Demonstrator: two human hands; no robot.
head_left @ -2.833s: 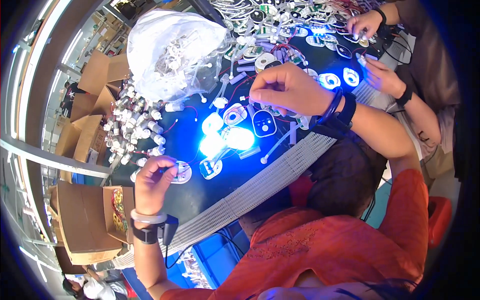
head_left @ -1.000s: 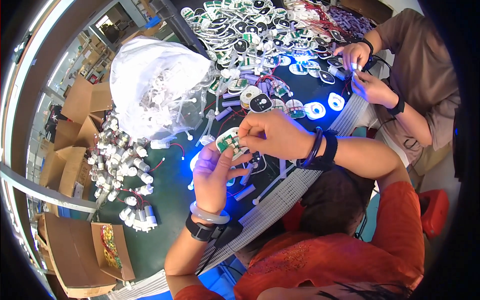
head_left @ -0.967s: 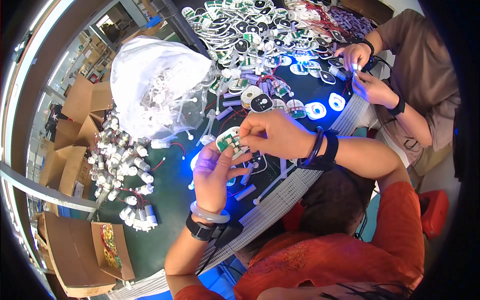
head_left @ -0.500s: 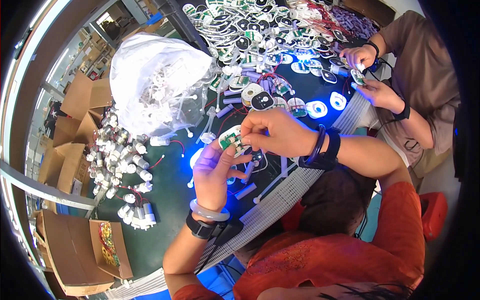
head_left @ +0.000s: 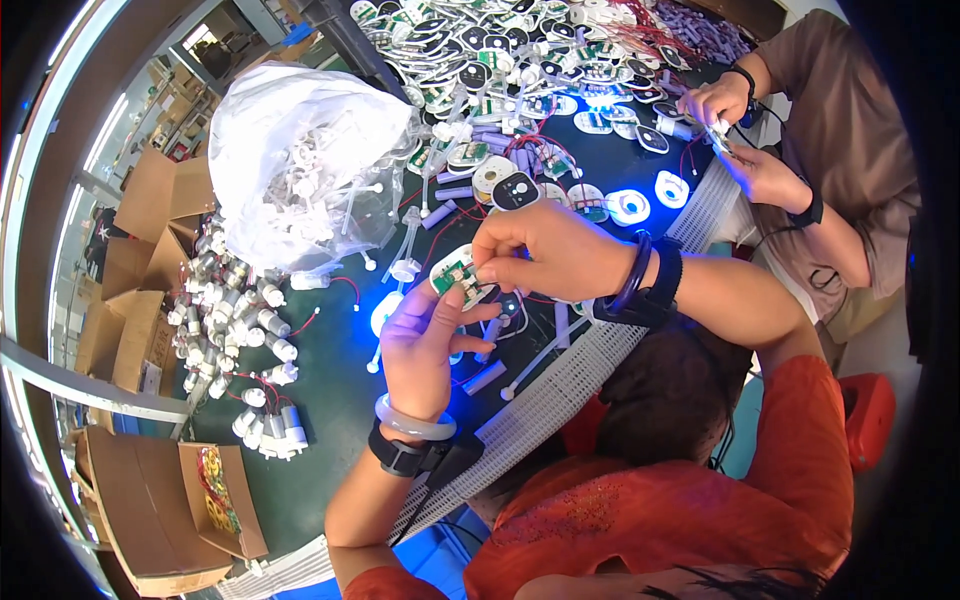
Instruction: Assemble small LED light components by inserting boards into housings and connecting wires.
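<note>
My left hand (head_left: 418, 345) holds a white rounded housing with a green circuit board (head_left: 455, 278) between thumb and fingers, board side up. My right hand (head_left: 560, 255) comes in from the right, thumb and forefinger pinched together at the board's right edge. What those fingertips grip is hidden. Just below my hands lie a lilac cylinder (head_left: 486, 378) and a clear tube with a white end (head_left: 530, 370). Left of my left hand, a part glows blue-white (head_left: 386, 314).
Left on the green table are a heap of small motors (head_left: 235, 320) and a clear bag of white parts (head_left: 310, 160). Many housings (head_left: 480, 60) cover the far side. Two lit rings (head_left: 628, 207) lie right. A co-worker's hands (head_left: 765, 180) hold another housing. Cardboard boxes (head_left: 150, 500) stand left.
The whole view has shifted slightly. My hands keep nearly the same hold, with the board turned a little. The co-worker's hands have drawn closer together and tilted their piece.
</note>
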